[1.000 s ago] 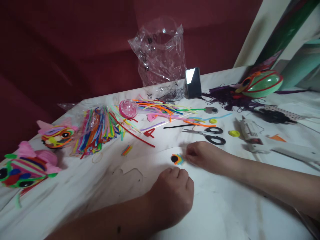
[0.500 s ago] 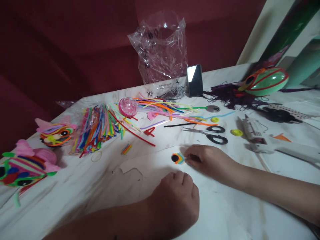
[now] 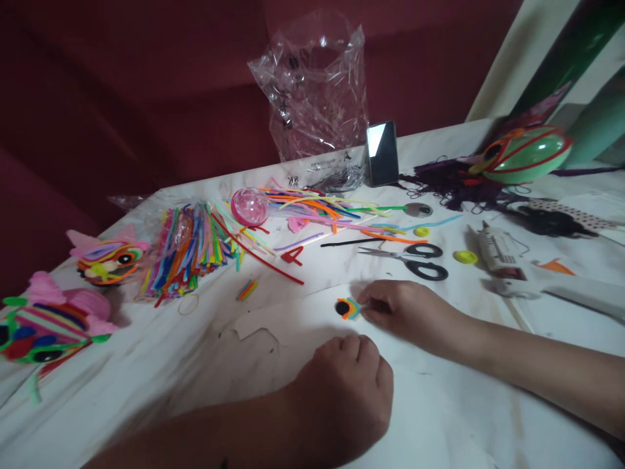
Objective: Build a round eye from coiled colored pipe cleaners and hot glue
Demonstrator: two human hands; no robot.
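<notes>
A small eye-shaped piece (image 3: 349,309) of orange, yellow and blue pipe cleaner with a black round centre lies on the white paper (image 3: 297,314). My right hand (image 3: 405,312) comes in from the right, thumb and fingers pinched at the blue edge of that piece. Below it, my left hand (image 3: 349,384) rests on the paper with its fingers curled in; whatever they hold, if anything, is hidden under the hand. Just beyond the right hand lie black-handled scissors (image 3: 415,259), closest to it of the tools.
Bundled pipe cleaners (image 3: 190,254) and a pink clear ball (image 3: 250,207) lie at left centre. Two fish-like crafts (image 3: 63,326) sit far left. On the right are a glue gun (image 3: 502,254), yellow lids (image 3: 465,256) and a green balloon shape (image 3: 530,155). A phone (image 3: 383,155) leans behind.
Both hands keep nearly the same pose at the eye piece. The view has shifted very slightly; nothing else has visibly moved.
</notes>
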